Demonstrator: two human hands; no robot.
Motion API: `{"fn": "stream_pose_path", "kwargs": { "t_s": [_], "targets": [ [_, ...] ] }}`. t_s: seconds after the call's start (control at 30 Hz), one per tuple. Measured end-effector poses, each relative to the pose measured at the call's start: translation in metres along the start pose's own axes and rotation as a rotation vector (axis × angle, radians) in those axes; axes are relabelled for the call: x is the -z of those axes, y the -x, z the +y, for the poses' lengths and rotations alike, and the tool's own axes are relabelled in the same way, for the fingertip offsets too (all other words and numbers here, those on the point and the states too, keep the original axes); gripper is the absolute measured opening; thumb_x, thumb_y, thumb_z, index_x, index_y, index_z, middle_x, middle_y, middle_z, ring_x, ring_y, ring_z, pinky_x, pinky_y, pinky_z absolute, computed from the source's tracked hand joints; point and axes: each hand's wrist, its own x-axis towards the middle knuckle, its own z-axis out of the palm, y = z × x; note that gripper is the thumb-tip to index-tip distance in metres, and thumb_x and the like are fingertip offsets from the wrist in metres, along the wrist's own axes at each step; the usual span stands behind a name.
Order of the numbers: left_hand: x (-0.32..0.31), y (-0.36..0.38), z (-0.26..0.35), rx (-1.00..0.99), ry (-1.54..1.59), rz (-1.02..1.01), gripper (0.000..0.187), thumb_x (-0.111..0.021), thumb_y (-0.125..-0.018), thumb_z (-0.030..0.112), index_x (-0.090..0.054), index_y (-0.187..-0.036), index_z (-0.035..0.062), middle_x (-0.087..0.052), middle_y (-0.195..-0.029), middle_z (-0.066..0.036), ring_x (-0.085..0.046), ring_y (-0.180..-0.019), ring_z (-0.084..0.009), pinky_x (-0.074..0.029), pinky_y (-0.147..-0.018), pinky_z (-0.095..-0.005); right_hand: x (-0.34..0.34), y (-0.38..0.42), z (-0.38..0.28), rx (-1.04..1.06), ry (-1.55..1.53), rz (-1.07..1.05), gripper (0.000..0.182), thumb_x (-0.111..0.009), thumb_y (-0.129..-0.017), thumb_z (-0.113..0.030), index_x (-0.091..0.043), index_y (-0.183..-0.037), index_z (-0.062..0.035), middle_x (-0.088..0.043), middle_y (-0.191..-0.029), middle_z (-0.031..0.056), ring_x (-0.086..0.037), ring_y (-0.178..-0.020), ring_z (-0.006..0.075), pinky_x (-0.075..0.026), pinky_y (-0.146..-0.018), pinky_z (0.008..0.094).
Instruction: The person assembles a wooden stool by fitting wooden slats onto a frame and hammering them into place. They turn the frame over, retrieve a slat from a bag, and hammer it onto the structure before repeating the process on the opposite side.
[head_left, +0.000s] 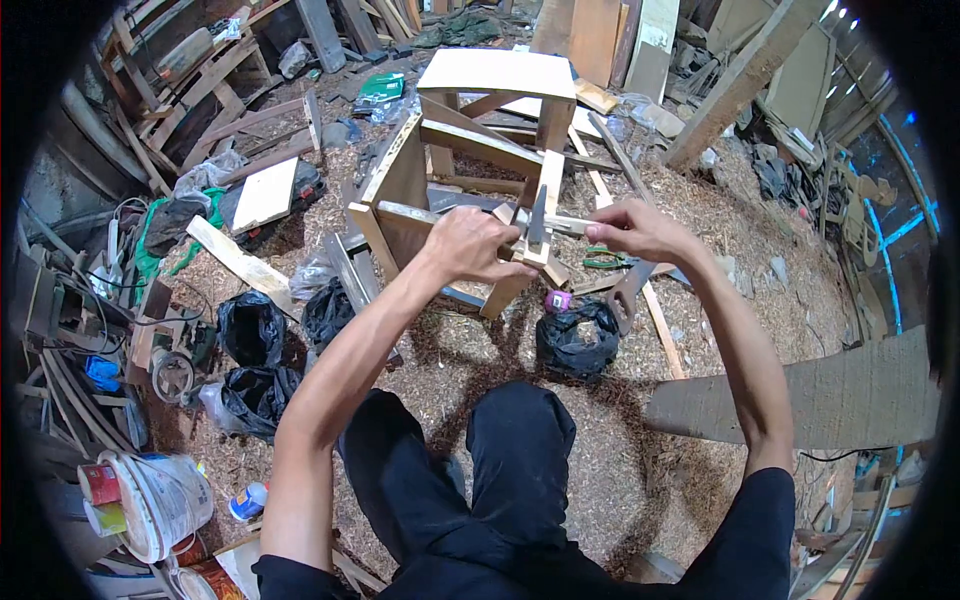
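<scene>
In front of me stands a wooden furniture frame (392, 180), with a pale board (497, 72) across its far end. My left hand (470, 245) is closed over the near rail, its thumb lying along the wood beside a corner joint. My right hand (640, 232) grips the pale handle of a hammer (538, 222). The dark hammer head is right over that corner, close to the left fingertips. What lies directly under the head is hidden.
Black plastic bags (577, 342) sit near my knees, with a handsaw (627, 295) beside one. Wood shavings and offcuts cover the ground. A slanted post (735, 90) rises at right, and a white bucket (160, 505) stands at lower left. A wide board (800, 395) lies at right.
</scene>
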Motion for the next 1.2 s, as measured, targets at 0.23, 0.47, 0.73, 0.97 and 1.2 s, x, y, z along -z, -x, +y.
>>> {"fn": "stream_pose_path", "kwargs": {
  "t_s": [0.23,0.47,0.73,0.97,1.2],
  "targets": [
    [-0.006,0.0,-0.002,0.016,-0.034,-0.034,0.075,-0.051,-0.073,0.081,-0.071,-0.083,0.0099,-0.062,-0.059,-0.011,-0.064,-0.054,-0.0271,-0.052,-0.055,-0.0377,-0.007,-0.002,0.0,-0.018,-0.027,-0.09,0.036,-0.061,-0.092,-0.04,-0.07,-0.093,-0.005,-0.051,-0.061,-0.0025,-0.044,-0.058,0.0077,-0.034,-0.051,0.0284],
    [-0.001,-0.001,-0.004,-0.02,-0.034,0.033,0.067,-0.057,-0.074,0.076,-0.062,-0.064,0.0104,-0.058,-0.05,-0.009,-0.06,-0.047,-0.026,-0.047,-0.047,-0.0366,-0.006,-0.011,0.006,-0.026,-0.233,0.133,0.044,-0.058,-0.092,-0.048,-0.07,-0.102,-0.0061,-0.055,-0.065,-0.0018,-0.047,-0.059,0.0085,-0.038,-0.053,0.0282],
    [-0.003,-0.001,-0.002,-0.022,-0.023,0.108,0.07,-0.056,-0.071,0.079,-0.069,-0.075,0.0103,-0.059,-0.051,-0.008,-0.06,-0.048,-0.0253,-0.047,-0.049,-0.0363,-0.013,0.0,0.005,-0.067,-0.222,-0.033,0.041,-0.06,-0.092,-0.044,-0.068,-0.095,-0.004,-0.049,-0.061,-0.0042,-0.042,-0.055,0.0068,-0.032,-0.05,0.0269],
    [-0.005,0.001,-0.003,-0.036,-0.063,0.098,0.071,-0.054,-0.072,0.081,-0.067,-0.071,0.0103,-0.058,-0.051,-0.008,-0.06,-0.047,-0.0238,-0.047,-0.05,-0.036,-0.014,-0.002,0.012,-0.029,-0.174,0.01,0.042,-0.058,-0.093,-0.045,-0.068,-0.093,-0.0043,-0.05,-0.062,-0.0039,-0.044,-0.056,0.0072,-0.033,-0.05,0.0261],
    [-0.006,0.002,-0.007,-0.048,-0.036,0.134,0.071,-0.054,-0.073,0.08,-0.066,-0.069,0.0101,-0.057,-0.05,-0.008,-0.059,-0.047,-0.0245,-0.046,-0.049,-0.0363,-0.018,0.01,0.01,-0.052,-0.127,-0.021,0.036,-0.056,-0.095,-0.04,-0.065,-0.089,-0.0057,-0.044,-0.062,-0.0064,-0.037,-0.056,0.005,-0.028,-0.05,0.0235]
  ]
}}
